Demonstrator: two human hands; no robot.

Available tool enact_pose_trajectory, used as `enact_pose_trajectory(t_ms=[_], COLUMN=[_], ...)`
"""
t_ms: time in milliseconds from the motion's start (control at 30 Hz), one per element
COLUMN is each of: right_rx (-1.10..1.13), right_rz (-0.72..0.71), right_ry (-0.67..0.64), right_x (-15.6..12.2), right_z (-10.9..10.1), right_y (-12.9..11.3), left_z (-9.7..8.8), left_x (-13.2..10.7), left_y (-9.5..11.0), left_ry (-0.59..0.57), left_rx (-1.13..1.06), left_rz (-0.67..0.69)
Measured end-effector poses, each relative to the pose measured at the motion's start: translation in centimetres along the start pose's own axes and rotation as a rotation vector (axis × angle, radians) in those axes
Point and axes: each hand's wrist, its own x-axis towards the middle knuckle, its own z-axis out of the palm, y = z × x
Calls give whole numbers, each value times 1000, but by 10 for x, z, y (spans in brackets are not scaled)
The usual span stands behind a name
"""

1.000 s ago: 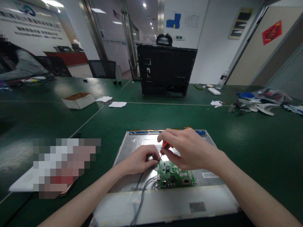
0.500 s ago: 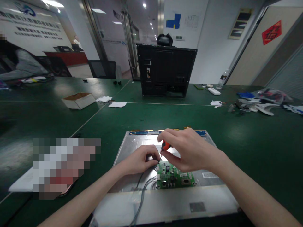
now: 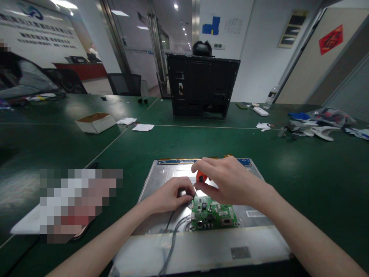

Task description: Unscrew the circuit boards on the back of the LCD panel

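My right hand [image 3: 223, 179] grips a screwdriver [image 3: 201, 176] by its red and black handle. The thin shaft points down at the upper left corner of a green circuit board [image 3: 211, 215]. At that same corner, my left hand [image 3: 175, 194] has its fingers pinched around the screwdriver's tip; whatever small part lies between them is hidden. Beneath the board is a silver metal display panel [image 3: 157, 181], lying flat, with a narrow blue circuit strip [image 3: 175, 162] along its far edge. Grey cables [image 3: 173, 242] run from the board's left side toward me.
A black monitor housing [image 3: 203, 86] stands upright across the green table [image 3: 161, 142]. An open cardboard box [image 3: 96, 123] and paper slips [image 3: 143, 127] lie far left. White paper [image 3: 27, 221] and a blurred-out item are near left. Plastic bags and scraps [image 3: 325, 130] sit at right.
The screwdriver's handle has turned and tilted slightly in my right hand, showing more of its red end. My right fingers have shifted a little; my left hand stays put.
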Motion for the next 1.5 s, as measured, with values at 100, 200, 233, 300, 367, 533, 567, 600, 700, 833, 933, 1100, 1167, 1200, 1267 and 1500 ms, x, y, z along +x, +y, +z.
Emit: enact_pose_trajectory(t_ms=[100, 200, 233, 300, 367, 533, 567, 600, 700, 833, 933, 1100, 1167, 1200, 1267, 1500], right_rx=[-12, -24, -27, -23, 0, 82, 91, 98, 93, 38, 3, -9, 10, 25, 53, 72], right_rz=[3, 5, 7, 12, 15, -26, -28, -25, 1, 16, 22, 24, 12, 2, -11, 4], right_ry=[-10, -16, -17, -22, -27, -16, -17, -21, -26, -19, -16, -23, -25, -25, -26, -26], right_x=[1, 0, 0, -1, -1, -3, -3, -3, -2, -1, 0, -1, -2, -2, -3, -2], right_z=[0, 1, 1, 1, 0, -3, -3, -3, -2, 0, 0, -1, -2, -2, -3, -2], right_y=[1, 2, 2, 2, 1, -1, -1, -1, 0, 0, 1, 0, 0, 0, -1, 1], left_z=[0, 0, 0, 1, 1, 1, 1, 1, 0, 0, 1, 0, 0, 0, 0, 0], left_x=[0, 0, 0, 0, 0, 1, 1, 1, 0, 0, -1, 0, 0, 0, 0, 0], left_y=[0, 0, 1, 1, 1, 1, 1, 1, -1, -3, -3, -1, -1, -1, -1, -2], left_ry=[1, 7, 11, 17, 20, 4, -2, -6, -3, -5, 8, 4, 4, 2, -4, -13], left_rx=[12, 3, -1, -8, -11, -27, -30, -31, -28, -31, -23, -2, -6, -10, -22, -55], left_rz=[5, 10, 11, 12, 6, -3, -1, 1, 7, 14, 15, 0, 3, 6, 13, 9])
